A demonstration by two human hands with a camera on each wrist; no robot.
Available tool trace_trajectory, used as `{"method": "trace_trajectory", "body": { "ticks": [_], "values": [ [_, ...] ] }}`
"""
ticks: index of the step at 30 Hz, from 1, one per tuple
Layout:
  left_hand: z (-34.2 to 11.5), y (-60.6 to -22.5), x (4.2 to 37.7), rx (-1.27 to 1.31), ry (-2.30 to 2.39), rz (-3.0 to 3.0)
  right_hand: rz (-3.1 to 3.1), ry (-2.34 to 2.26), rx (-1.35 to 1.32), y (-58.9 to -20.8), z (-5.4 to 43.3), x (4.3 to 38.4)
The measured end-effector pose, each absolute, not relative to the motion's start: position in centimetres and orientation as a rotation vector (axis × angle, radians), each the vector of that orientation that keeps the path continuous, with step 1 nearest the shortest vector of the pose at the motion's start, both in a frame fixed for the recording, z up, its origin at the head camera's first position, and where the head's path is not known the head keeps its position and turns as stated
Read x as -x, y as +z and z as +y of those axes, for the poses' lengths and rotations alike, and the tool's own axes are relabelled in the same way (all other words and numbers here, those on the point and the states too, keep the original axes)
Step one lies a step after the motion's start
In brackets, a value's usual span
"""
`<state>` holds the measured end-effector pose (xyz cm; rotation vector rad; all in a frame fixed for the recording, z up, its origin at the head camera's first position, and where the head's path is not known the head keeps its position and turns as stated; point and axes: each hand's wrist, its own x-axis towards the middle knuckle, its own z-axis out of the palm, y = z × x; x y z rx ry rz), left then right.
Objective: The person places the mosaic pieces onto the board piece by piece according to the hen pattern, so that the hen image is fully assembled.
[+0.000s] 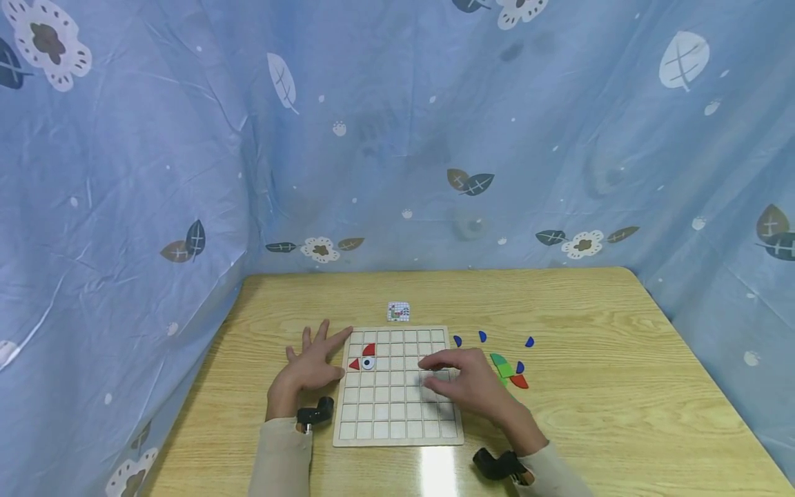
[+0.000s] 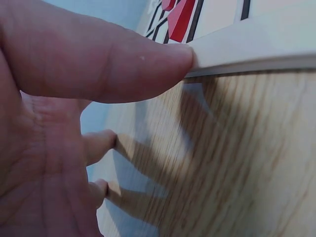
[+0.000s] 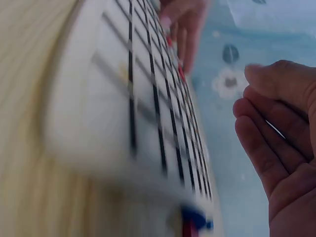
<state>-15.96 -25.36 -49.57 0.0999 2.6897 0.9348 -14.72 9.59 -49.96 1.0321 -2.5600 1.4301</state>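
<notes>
A square wooden grid board (image 1: pixel 397 414) lies on the table. Its upper left cells hold a red triangle (image 1: pixel 355 364), a white eye piece (image 1: pixel 368 362) with a dark centre, and a red quarter-circle (image 1: pixel 369 350). My left hand (image 1: pixel 308 366) is spread at the board's left side; in the left wrist view its thumb (image 2: pixel 148 69) touches the board's edge. Over the right part of the board hovers my right hand (image 1: pixel 468 379), thumb and fingertips apart. The right wrist view shows nothing between those fingers (image 3: pixel 264 148).
Right of the board lie several blue half-round pieces (image 1: pixel 530 342), green pieces (image 1: pixel 502 366) and a red piece (image 1: pixel 519 381). A small pattern card (image 1: pixel 398 311) sits behind the board. Blue patterned cloth (image 1: pixel 397 138) hangs behind the wooden table (image 1: pixel 621 386).
</notes>
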Motion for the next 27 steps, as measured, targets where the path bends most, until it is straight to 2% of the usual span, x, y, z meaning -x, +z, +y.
{"method": "trace_trajectory", "body": {
  "ticks": [8, 16, 27],
  "values": [
    [-25.2, -49.7, 16.0, -0.082, 0.937, 2.687, -2.551, 1.397, -0.827, -50.8, 16.2, 12.6],
    [-25.2, -49.9, 16.0, -0.073, 0.935, 2.687, -2.676, 1.384, -0.491, -51.1, 21.5, 10.8],
    [-25.2, -49.5, 16.0, -0.079, 0.937, 2.685, -2.711, 1.347, -0.303, -51.0, 24.7, 10.8]
  ]
}}
